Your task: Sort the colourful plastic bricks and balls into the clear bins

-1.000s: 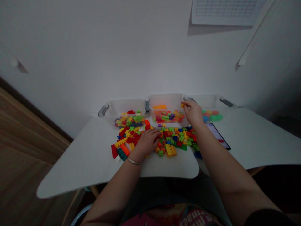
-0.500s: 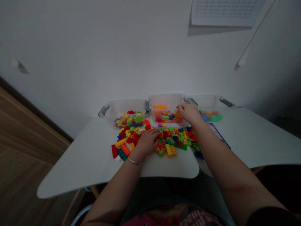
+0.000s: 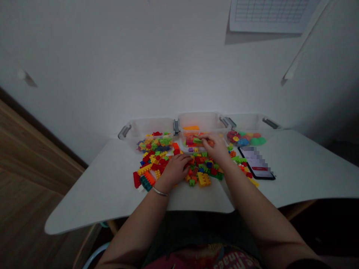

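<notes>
A pile of colourful toy building bricks lies spread over the white table. My left hand, with a silver bangle at the wrist, rests on the pile. Its fingers lie loosely over the bricks, the tips by an orange one. In front of the clear middle bin is my right hand, thumb and fingers drawn together near the bin's front wall. Whatever is between those fingertips is too small to make out. Bricks of orange, pink and green show through that bin.
A clear left bin holds small mixed pieces. The clear right bin contains coloured balls and other pieces. A phone with its screen lit lies right of the pile. Behind stands a white wall with a gridded sheet.
My right hand has come back from above the middle bin, down and left toward the pile, uncovering more of the phone and right bin. The left hand has stayed in place.
</notes>
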